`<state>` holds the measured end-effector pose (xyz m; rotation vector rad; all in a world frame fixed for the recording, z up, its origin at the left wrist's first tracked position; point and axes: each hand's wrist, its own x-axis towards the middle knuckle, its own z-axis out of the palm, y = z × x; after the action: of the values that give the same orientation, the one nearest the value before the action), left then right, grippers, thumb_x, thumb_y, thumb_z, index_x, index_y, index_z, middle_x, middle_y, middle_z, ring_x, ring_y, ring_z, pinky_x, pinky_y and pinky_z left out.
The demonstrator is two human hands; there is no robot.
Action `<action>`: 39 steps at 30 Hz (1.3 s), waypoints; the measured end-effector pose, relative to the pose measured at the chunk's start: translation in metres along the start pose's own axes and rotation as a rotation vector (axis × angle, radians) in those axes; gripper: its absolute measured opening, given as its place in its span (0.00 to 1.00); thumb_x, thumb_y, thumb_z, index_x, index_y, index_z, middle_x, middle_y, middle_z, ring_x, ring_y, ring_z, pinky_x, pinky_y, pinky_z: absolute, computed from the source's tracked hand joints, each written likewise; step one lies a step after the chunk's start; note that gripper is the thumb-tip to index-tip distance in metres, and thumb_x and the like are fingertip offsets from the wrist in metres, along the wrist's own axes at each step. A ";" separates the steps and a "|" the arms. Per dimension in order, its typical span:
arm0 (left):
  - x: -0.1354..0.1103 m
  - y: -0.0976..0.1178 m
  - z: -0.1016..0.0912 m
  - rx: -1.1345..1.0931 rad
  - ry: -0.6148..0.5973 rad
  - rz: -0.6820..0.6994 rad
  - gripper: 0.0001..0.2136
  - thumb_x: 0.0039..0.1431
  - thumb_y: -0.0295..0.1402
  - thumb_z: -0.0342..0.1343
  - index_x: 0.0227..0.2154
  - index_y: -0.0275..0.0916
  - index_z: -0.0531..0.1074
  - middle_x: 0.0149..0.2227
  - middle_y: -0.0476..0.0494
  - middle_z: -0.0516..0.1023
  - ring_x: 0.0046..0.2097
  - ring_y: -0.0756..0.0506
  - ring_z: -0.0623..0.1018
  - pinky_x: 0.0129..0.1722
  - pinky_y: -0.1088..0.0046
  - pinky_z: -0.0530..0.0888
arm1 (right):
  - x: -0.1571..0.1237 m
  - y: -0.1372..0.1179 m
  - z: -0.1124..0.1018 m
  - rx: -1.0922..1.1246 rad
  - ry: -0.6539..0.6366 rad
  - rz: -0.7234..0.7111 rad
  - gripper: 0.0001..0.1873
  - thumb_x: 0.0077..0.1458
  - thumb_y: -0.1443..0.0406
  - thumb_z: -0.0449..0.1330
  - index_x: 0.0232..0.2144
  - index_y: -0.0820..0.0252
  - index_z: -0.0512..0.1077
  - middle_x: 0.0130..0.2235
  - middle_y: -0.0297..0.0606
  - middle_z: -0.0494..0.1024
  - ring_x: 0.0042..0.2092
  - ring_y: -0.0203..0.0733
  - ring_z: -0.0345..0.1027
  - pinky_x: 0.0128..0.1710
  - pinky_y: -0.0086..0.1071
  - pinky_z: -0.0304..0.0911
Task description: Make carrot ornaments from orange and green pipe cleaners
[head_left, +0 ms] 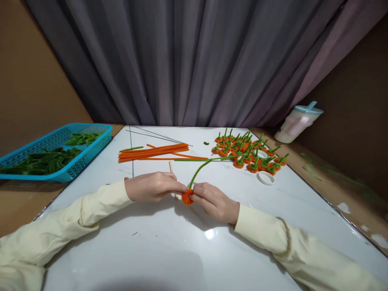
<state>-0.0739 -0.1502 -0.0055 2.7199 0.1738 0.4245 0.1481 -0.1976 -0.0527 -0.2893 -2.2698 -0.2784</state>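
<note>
Between both hands, just above the white table [145,258], is a small orange pipe-cleaner pumpkin [187,199]. A long green pipe cleaner [196,171] rises from its top and bends away to the right. My left hand [156,186] pinches the pumpkin's left side with its fingertips. From the right, my right hand [216,201] grips it with fingers curled, partly covering that side. A thin wooden stick [171,167] lies behind my left hand, its middle hidden by the fingers.
Orange pipe cleaners [154,152] lie bundled beyond my left hand, near thin black wires [160,136]. Several green-stemmed pumpkins [238,163] stand back right beside a white ring [266,178]. A blue basket [87,157] holding green coils is left; a lidded tumbler [293,126] stands far right.
</note>
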 end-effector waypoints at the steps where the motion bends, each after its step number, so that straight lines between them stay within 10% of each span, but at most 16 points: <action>1: 0.000 -0.001 0.001 0.000 0.009 0.009 0.16 0.59 0.21 0.42 0.46 0.38 0.69 0.35 0.41 0.77 0.36 0.48 0.74 0.37 0.71 0.73 | 0.000 0.000 0.000 0.002 -0.003 -0.002 0.11 0.58 0.75 0.45 0.42 0.68 0.63 0.34 0.48 0.71 0.40 0.43 0.66 0.34 0.37 0.68; 17: 0.000 0.006 0.014 0.198 0.098 0.026 0.11 0.63 0.28 0.43 0.42 0.32 0.68 0.31 0.41 0.77 0.31 0.48 0.73 0.32 0.73 0.72 | 0.001 0.002 -0.002 0.031 -0.003 -0.016 0.11 0.58 0.76 0.45 0.41 0.72 0.62 0.35 0.51 0.69 0.41 0.45 0.64 0.35 0.38 0.68; 31: 0.001 0.002 0.006 0.581 0.095 0.197 0.13 0.61 0.19 0.38 0.44 0.30 0.65 0.29 0.39 0.75 0.28 0.47 0.72 0.28 0.69 0.71 | -0.004 0.003 0.002 0.390 0.109 0.472 0.16 0.54 0.71 0.57 0.45 0.60 0.60 0.40 0.45 0.69 0.43 0.42 0.64 0.40 0.38 0.66; 39: -0.001 -0.003 0.006 0.623 0.110 0.224 0.13 0.61 0.20 0.39 0.44 0.31 0.65 0.31 0.38 0.77 0.29 0.47 0.73 0.28 0.69 0.72 | -0.005 0.003 0.000 0.467 0.070 0.484 0.13 0.56 0.74 0.51 0.44 0.59 0.61 0.42 0.44 0.69 0.44 0.40 0.65 0.42 0.37 0.67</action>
<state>-0.0733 -0.1497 -0.0124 3.3461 0.0294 0.6781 0.1517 -0.1956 -0.0562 -0.5519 -2.0440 0.4778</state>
